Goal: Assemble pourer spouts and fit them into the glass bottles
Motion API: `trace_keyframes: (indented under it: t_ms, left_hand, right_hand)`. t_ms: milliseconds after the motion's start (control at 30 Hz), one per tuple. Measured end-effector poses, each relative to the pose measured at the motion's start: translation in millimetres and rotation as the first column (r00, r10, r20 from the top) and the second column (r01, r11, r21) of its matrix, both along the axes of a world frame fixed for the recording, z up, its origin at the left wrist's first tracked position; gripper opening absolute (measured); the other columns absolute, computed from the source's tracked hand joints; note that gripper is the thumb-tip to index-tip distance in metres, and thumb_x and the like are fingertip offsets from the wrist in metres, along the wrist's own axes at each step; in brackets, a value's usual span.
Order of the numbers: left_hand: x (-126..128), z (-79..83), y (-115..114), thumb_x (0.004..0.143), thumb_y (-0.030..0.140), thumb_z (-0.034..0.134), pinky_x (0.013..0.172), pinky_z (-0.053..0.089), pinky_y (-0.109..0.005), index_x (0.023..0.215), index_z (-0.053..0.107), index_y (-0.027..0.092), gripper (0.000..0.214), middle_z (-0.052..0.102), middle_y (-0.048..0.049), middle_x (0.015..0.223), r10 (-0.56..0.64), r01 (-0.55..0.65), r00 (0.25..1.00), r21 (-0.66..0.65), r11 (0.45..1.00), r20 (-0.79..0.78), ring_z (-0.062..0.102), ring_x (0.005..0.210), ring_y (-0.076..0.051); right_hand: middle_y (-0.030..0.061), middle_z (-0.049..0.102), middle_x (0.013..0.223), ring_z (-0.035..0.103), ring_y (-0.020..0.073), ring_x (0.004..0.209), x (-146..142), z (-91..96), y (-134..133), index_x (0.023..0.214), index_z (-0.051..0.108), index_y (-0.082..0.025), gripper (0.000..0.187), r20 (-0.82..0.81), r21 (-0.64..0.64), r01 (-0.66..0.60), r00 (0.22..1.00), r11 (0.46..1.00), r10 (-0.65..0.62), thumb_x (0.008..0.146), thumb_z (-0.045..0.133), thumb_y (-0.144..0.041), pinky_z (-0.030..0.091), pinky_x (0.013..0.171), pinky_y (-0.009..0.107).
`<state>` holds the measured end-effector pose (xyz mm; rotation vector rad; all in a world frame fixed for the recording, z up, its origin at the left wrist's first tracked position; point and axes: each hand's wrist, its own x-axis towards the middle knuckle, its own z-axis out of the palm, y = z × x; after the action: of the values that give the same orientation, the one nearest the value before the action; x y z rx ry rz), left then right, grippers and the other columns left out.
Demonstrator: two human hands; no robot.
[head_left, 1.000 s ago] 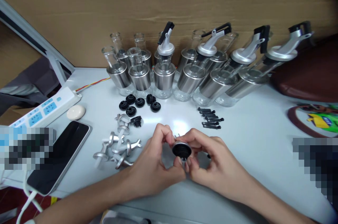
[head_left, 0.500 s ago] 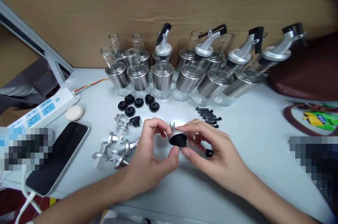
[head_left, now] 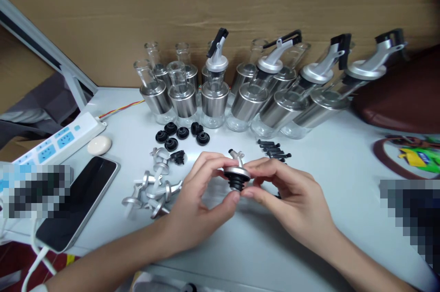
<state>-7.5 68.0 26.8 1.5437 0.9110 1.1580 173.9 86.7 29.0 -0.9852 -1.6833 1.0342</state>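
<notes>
We have a pour spout [head_left: 237, 173] a little below the centre of the frame, raised over the tabletop [head_left: 343, 177] between our two hands, its neck [head_left: 238, 157] up and its ribbed black stopper [head_left: 236, 183] down. Our left hand [head_left: 197, 205] grips it from the left of the frame, the bent upper fingers on the collar [head_left: 237, 171] and the thumb at the stopper's foot. Our right hand [head_left: 295, 195] does the same from the right, fingers near the collar's edge, thumb beside the other thumb. Both pairs of fingers are parted only by the height of the piece and closed on it.

We judge it light, easily borne by fingertips. The collar looks like smooth metal, stiff and perhaps a bit slippery; the stopper looks like soft rubber that should give under a squeeze and grip the skin well. The broad collar seems the best place to take hold, with a thumb under the stopper to steady it. We would keep pressure off the thin neck and its little side lugs, which look the likeliest to suffer.

Near our left hand, at lower left of centre, loose spouts [head_left: 168, 191] lie in a heap; black stoppers [head_left: 182, 133] sit above them.
</notes>
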Motion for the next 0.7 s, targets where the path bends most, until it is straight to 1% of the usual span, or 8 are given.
trace_keyframes:
  t_ms: [133, 300, 433, 500, 533, 600, 667, 700]
  left_hand:
    - [-0.9, 0.5, 0.0, 0.085, 0.005, 0.061, 0.094, 0.042, -0.023, 0.117, 0.055, 0.034, 0.043, 0.052, 0.0017, 0.112, -0.001, 0.001, 1.0, 0.0, 1.0, -0.004, 0.051, 0.106, -0.012]
    - [1.1, -0.6, -0.1, 0.082, 0.003, 0.06, 0.092, 0.042, -0.023, 0.112, 0.055, 0.033, 0.042, 0.051, 0.0025, 0.108, 0.032, -0.032, 0.999, 0.005, 0.999, -0.013, 0.051, 0.102, -0.012]
    - [3.6, -2.6, -1.0, 0.073, -0.001, 0.056, 0.087, 0.041, -0.026, 0.104, 0.053, 0.029, 0.043, 0.049, 0.0024, 0.101, 0.072, -0.072, 0.997, 0.015, 0.997, -0.027, 0.051, 0.097, -0.013]
    - [4.4, -4.0, -1.6, 0.07, -0.002, 0.054, 0.082, 0.04, -0.026, 0.101, 0.051, 0.028, 0.043, 0.046, 0.0023, 0.097, 0.088, -0.087, 0.995, 0.041, 0.995, -0.035, 0.05, 0.093, -0.013]
    - [4.5, -4.5, -1.7, 0.069, -0.002, 0.054, 0.08, 0.04, -0.026, 0.1, 0.051, 0.028, 0.042, 0.045, 0.0025, 0.096, 0.093, -0.091, 0.995, 0.057, 0.994, -0.037, 0.048, 0.09, -0.013]
    - [4.8, -4.9, -2.0, 0.069, -0.002, 0.054, 0.076, 0.038, -0.024, 0.097, 0.049, 0.027, 0.041, 0.043, 0.003, 0.093, 0.095, -0.092, 0.995, 0.073, 0.993, -0.036, 0.045, 0.085, -0.013]
    - [4.9, -4.5, -2.2, 0.069, -0.003, 0.052, 0.073, 0.037, -0.024, 0.094, 0.047, 0.027, 0.039, 0.042, 0.0034, 0.091, 0.086, -0.084, 0.996, 0.055, 0.995, -0.032, 0.043, 0.081, -0.012]
    - [5.0, -4.2, -2.4, 0.07, -0.003, 0.051, 0.072, 0.037, -0.023, 0.094, 0.046, 0.027, 0.039, 0.042, 0.0035, 0.092, 0.081, -0.08, 0.996, 0.038, 0.996, -0.03, 0.043, 0.081, -0.012]
  right_hand:
    - [-0.0042, 0.075, 0.08, 0.07, 0.0113, 0.073, 2.0, -0.7, 1.1, 0.082, 0.067, -0.026, 0.012, -0.003, 0.034, 0.002, 1.0, 0.999, -0.002, 0.08, 0.076, -0.019, 0.053, 0.069, 0.02]
    - [-0.0029, 0.075, 0.082, 0.069, 0.0117, 0.074, 1.6, -1.0, 2.1, 0.085, 0.066, -0.025, 0.01, 0.063, 0.054, -0.004, 0.998, 0.999, 0.001, 0.084, 0.071, -0.016, 0.053, 0.069, 0.021]
    - [-0.0021, 0.07, 0.076, 0.063, 0.0105, 0.061, -1.0, 2.7, 1.5, 0.094, 0.063, -0.02, 0.012, 0.248, 0.095, -0.039, 0.969, 0.995, 0.015, 0.083, 0.067, -0.015, 0.05, 0.058, 0.02]
    - [-0.0008, 0.067, 0.071, 0.06, 0.0118, 0.057, 0.7, 4.8, 3.5, 0.095, 0.062, -0.016, 0.011, 0.385, 0.191, -0.128, 0.922, 0.973, 0.046, 0.084, 0.064, -0.017, 0.048, 0.054, 0.022]
    - [0.0004, 0.066, 0.069, 0.059, 0.0133, 0.057, 3.1, 6.0, 5.6, 0.093, 0.063, -0.015, 0.009, 0.462, 0.265, -0.182, 0.886, 0.947, 0.041, 0.086, 0.062, -0.019, 0.047, 0.054, 0.024]
    - [0.003, 0.065, 0.066, 0.059, 0.0162, 0.059, 12.0, 8.9, 12.3, 0.087, 0.066, -0.014, 0.01, 0.584, 0.419, -0.255, 0.81, 0.871, -0.044, 0.089, 0.058, -0.021, 0.046, 0.056, 0.028]
    - [0.0034, 0.065, 0.064, 0.058, 0.0163, 0.058, 25.3, 12.4, 22.0, 0.081, 0.066, -0.015, 0.016, 0.595, 0.513, -0.164, 0.775, 0.843, -0.211, 0.09, 0.053, -0.017, 0.045, 0.058, 0.029]
    - [0.0034, 0.065, 0.063, 0.059, 0.0159, 0.057, 32.9, 14.0, 27.6, 0.08, 0.066, -0.015, 0.018, 0.586, 0.517, -0.072, 0.756, 0.853, -0.292, 0.089, 0.052, -0.017, 0.045, 0.058, 0.028]
